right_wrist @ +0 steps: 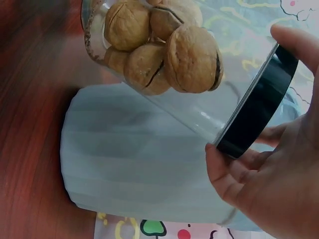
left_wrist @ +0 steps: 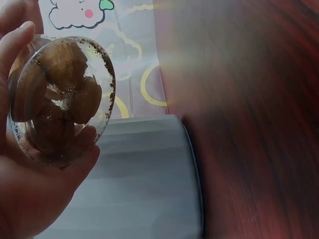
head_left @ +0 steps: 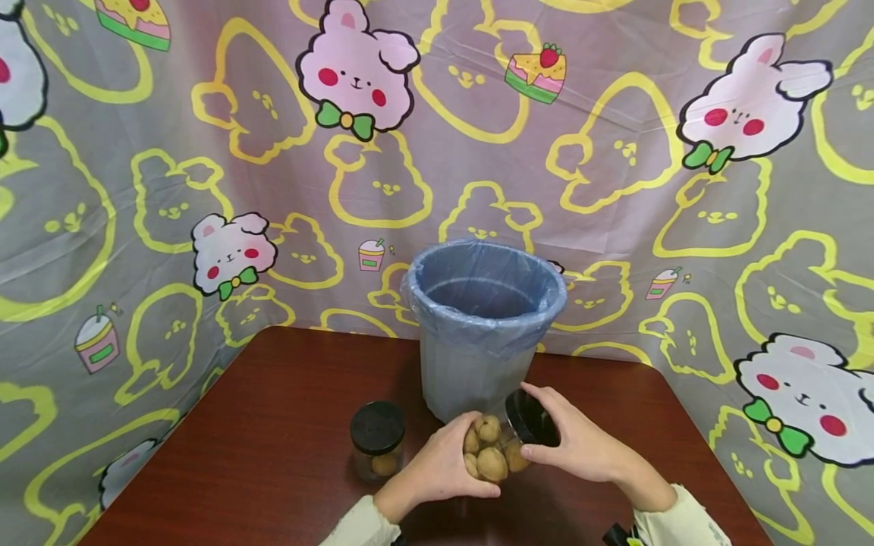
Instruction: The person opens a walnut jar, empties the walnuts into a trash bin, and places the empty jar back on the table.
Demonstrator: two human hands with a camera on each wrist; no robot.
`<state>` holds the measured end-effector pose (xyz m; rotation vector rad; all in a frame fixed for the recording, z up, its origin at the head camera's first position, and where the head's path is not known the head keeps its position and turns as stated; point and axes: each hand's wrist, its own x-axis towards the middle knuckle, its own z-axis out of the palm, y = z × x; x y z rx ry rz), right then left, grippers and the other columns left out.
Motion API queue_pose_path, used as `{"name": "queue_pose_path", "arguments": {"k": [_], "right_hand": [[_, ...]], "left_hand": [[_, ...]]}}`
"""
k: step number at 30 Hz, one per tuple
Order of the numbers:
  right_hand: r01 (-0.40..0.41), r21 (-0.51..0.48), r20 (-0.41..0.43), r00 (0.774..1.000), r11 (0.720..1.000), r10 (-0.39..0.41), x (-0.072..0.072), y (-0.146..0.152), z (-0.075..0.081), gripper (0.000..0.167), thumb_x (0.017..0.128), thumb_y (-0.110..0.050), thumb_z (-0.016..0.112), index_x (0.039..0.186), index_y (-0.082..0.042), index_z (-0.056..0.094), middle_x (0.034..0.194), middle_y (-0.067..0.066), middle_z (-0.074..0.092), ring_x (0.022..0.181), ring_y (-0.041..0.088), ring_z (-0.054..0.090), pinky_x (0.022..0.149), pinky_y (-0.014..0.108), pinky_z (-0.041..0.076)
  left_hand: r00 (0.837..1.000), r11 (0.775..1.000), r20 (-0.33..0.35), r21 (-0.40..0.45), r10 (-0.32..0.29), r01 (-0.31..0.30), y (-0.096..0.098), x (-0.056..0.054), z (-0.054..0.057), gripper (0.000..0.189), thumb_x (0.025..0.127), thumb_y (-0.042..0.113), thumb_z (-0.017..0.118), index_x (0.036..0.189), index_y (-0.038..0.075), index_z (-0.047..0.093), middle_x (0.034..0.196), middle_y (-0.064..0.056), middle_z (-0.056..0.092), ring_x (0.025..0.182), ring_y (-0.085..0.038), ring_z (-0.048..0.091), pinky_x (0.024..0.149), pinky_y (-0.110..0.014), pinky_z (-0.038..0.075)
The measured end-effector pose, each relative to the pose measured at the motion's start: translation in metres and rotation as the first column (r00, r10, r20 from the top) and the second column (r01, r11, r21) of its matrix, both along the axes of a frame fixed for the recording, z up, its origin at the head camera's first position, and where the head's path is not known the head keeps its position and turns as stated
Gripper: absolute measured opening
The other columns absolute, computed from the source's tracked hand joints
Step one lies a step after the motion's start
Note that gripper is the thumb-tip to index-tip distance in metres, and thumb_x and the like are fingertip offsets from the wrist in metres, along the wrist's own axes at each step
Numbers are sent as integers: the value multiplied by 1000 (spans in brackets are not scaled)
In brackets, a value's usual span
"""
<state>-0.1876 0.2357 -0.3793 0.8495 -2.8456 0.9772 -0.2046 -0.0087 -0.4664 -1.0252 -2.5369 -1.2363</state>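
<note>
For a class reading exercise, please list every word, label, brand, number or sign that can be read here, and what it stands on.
There is no readable text.
Held jar and its black lid: no lettering seen.
Standing jar: none seen.
Bin: none seen.
Green patches on the printed cups of the backdrop: too small to tell whether they bear letters.

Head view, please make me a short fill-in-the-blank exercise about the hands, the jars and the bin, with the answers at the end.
1. The left hand grips the tilted jar, and the right hand grips its black ____.
2. Inside the tilted jar are several brown ____.
3. The bin is lined with a plastic bag coloured ____.
4. The upright jar stands on the table, to the ____ of the tilted jar.

Missing words: lid; walnuts; blue; left.
</note>
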Motion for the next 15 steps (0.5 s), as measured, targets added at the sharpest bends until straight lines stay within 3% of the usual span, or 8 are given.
{"name": "queue_pose_path", "arguments": {"k": [9,15], "right_hand": [[-83,-20,-85,993,996,81,-1,1,1,84,76,-40,77,144,-17,34,128,-6,43,111,14,47,89,36,44],[-146,-33,-97,985,989,142,-3,3,0,85,74,-38,78,144,-26,31,130,-8,42,113,13,46,90,36,43]], "left_hand": [[998,999,42,7,-42,42,-3,2,2,89,61,51,84,132,17,42,115,8,52,96,-4,53,81,-24,46],[997,997,37,11,-73,72,-4,2,3,88,61,48,85,131,17,42,113,9,53,95,-3,53,80,-23,46]]}}
